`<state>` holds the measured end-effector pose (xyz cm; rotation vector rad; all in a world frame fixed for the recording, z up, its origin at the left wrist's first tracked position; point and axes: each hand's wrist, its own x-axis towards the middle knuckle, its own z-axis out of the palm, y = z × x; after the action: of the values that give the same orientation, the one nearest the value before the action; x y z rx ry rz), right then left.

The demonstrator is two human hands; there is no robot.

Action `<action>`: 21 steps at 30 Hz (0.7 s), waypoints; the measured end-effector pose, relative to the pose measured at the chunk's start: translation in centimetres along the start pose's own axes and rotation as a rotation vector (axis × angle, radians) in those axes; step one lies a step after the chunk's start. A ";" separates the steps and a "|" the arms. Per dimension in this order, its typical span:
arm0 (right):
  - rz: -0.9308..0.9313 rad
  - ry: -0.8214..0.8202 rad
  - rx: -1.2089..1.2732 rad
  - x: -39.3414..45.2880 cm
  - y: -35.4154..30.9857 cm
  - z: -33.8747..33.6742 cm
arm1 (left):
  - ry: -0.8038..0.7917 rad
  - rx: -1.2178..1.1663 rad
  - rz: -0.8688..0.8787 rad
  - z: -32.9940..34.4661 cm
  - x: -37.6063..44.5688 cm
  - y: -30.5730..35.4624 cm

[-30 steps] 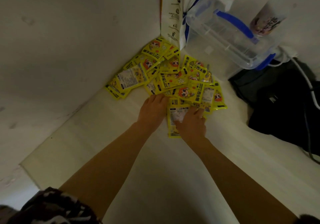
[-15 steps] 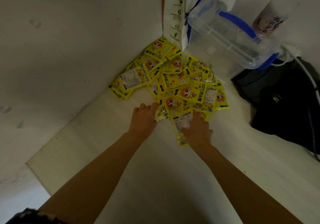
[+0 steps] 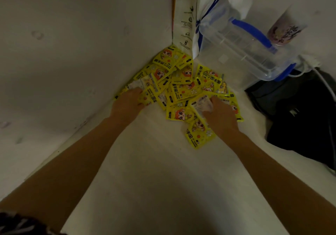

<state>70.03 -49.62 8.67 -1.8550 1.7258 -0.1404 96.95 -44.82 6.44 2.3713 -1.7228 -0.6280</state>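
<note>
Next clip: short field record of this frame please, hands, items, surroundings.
Setting: pale surface in a wall corner
Items: pile of overlapping yellow packets
Left: left hand on the pile's left edge, grip unclear
Right: right hand touching a white-backed packet on the pile's right side
Nearby: clear box with blue handle, paper bag, cup, black bag

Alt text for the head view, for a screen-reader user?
Two bare hands reach into a pile of yellow hand-warmer packets heaped in a white corner: left hand on its left edge, right hand on a packet showing its white side. Behind stand a clear box with blue handle and a white paper bag; a black bag lies right.
</note>
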 end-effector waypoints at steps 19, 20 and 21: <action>-0.010 -0.153 -0.300 5.9 0.0 0.2 | 0.094 0.101 0.010 1.8 4.7 -2.1; 0.002 -0.146 -0.324 5.8 0.0 0.3 | 0.094 0.112 0.016 1.9 4.7 -2.3; 0.011 -0.144 -0.334 5.6 -0.1 0.3 | 0.091 0.129 0.026 1.9 4.5 -2.5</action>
<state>71.10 -54.75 6.72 -2.0318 1.7393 0.2962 99.46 -47.94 2.71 2.4159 -1.8025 -0.4096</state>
